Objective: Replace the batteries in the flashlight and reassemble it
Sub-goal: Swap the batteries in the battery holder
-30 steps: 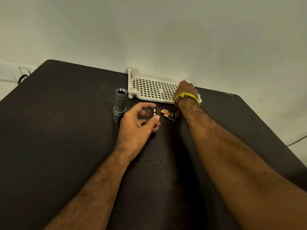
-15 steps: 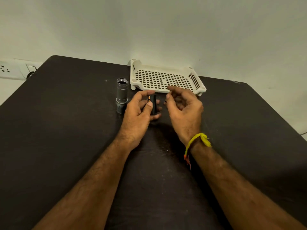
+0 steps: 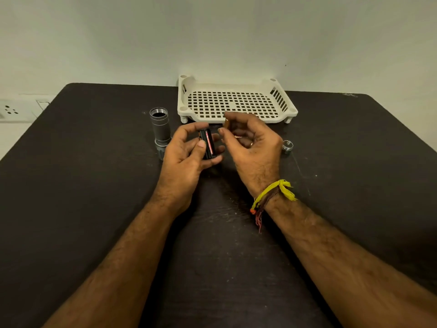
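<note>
While both hands work just above the desk, I read the step in hand as loading a fresh cell into the holder, so that is where I keep my care. Farthest left stands the body, upright with its threaded mouth open to the ceiling, near the left hand but apart from it; I leave it alone until the holder is full. My left hand grips the holder, thumb pressed on its near side and fingers curled behind, a red strip showing along the open slot. I would keep that slot turned toward the right hand and hold the holder steady, not rotate it. My right hand pinches a battery between thumb and curled fingers, raised just beside the holder's top, not yet touching it. Which end faces down I cannot tell, so I would check polarity against the slot markings before pressing, seat the spring end first, then push the other end flat. Behind the hands sits the tray. Right of the right hand lies the cap, spring up, for screwing on last.
</note>
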